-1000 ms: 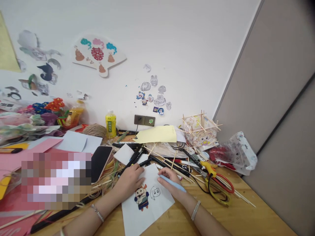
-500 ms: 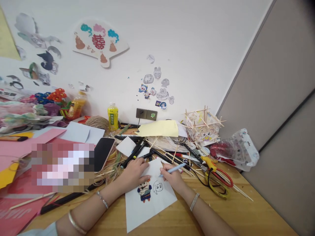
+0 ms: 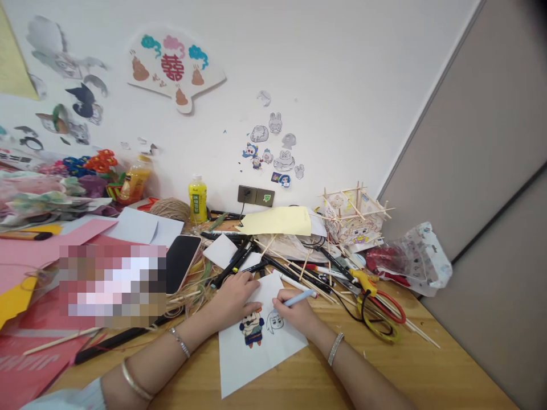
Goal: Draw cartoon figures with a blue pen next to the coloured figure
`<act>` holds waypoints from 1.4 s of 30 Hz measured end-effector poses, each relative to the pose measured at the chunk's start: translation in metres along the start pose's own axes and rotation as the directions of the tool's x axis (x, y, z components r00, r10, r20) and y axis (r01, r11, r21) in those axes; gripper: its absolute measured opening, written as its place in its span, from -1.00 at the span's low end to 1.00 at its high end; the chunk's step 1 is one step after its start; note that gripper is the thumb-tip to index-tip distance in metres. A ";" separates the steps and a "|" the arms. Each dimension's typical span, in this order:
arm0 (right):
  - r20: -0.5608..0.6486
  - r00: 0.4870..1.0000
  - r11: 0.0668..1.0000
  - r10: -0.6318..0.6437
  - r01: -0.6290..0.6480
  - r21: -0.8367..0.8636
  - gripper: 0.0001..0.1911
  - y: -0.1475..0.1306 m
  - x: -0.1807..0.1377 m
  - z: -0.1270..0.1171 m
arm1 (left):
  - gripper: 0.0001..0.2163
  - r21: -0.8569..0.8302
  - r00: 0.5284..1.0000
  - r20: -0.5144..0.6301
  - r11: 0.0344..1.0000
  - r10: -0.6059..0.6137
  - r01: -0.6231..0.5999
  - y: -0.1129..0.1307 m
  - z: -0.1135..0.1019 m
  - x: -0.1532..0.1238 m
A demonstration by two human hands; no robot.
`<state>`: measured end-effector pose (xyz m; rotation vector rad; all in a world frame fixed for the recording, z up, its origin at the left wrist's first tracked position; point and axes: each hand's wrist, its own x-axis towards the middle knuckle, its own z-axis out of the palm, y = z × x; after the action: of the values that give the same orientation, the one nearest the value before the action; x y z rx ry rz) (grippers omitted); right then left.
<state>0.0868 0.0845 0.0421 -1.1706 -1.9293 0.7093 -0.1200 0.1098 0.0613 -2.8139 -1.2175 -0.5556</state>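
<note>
A white sheet of paper [image 3: 256, 359] lies on the wooden table [image 3: 427, 376] in front of me. On it are a coloured cartoon figure [image 3: 252, 329] and a small outlined face [image 3: 274, 322]. My left hand [image 3: 234, 299] rests flat on the sheet's upper left, fingers spread, holding it down. My right hand [image 3: 298, 312] is closed round a light blue pen [image 3: 299, 297], its tip at the outlined face. Both wrists wear bracelets.
Black markers and wooden sticks [image 3: 282, 267] lie heaped just beyond the paper. A phone [image 3: 182, 270] sits to the left by pink paper [image 3: 43, 256]. Red-handled scissors [image 3: 384, 310], a stick frame model [image 3: 354, 219], a yellow bottle [image 3: 198, 199] and twine [image 3: 170, 209] stand farther back.
My right hand turned the pen from lying flat to upright and brought its tip down to the outlined face. The view shifted slightly; my left hand stays on the paper.
</note>
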 end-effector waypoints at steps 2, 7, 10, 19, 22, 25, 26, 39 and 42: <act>0.013 1.000 1.000 -0.005 0.005 0.004 -0.67 -0.001 -0.001 0.000 | -0.72 0.001 1.000 -0.002 1.000 0.003 -0.003 0.000 0.001 0.000; 0.057 0.998 0.999 -0.035 0.034 0.007 -0.68 -0.001 -0.001 0.000 | -0.72 0.013 1.000 0.007 1.000 0.005 -0.005 0.000 0.001 0.000; 0.073 0.996 0.999 -0.049 0.051 -0.019 -0.67 0.000 -0.001 -0.001 | -0.73 0.020 1.000 0.011 1.000 0.006 -0.006 0.000 0.001 0.000; 0.023 0.998 0.998 -0.056 0.056 -0.038 -0.67 0.001 0.000 -0.002 | -0.73 0.018 1.000 0.013 1.000 0.004 -0.004 0.000 0.000 -0.001; -0.003 0.998 0.995 -0.059 0.059 -0.082 -0.65 0.001 0.000 -0.003 | -0.73 0.021 1.000 0.009 1.000 0.006 -0.006 0.000 0.000 -0.001; -0.037 0.999 0.995 -0.023 0.019 -0.095 -0.65 0.001 0.001 -0.004 | -0.73 0.017 1.000 0.002 1.000 0.007 -0.007 0.000 0.000 0.000; -0.033 0.999 0.996 -0.018 0.015 -0.089 -0.66 0.000 0.001 -0.005 | -0.73 0.017 1.000 0.006 1.000 0.006 -0.006 0.000 0.000 0.000; -0.006 0.999 0.996 -0.047 0.046 -0.077 -0.68 0.001 0.001 -0.006 | -0.73 0.014 1.000 0.014 1.000 0.008 -0.009 0.000 0.000 -0.001; -0.014 0.999 0.995 -0.047 0.046 -0.093 -0.67 0.002 0.001 -0.006 | -0.73 0.015 1.000 0.010 1.000 0.010 -0.010 -0.001 0.000 -0.001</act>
<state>0.0922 0.0868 0.0447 -1.1801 -1.9880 0.5895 -0.1212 0.1100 0.0605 -2.8116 -1.2038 -0.5309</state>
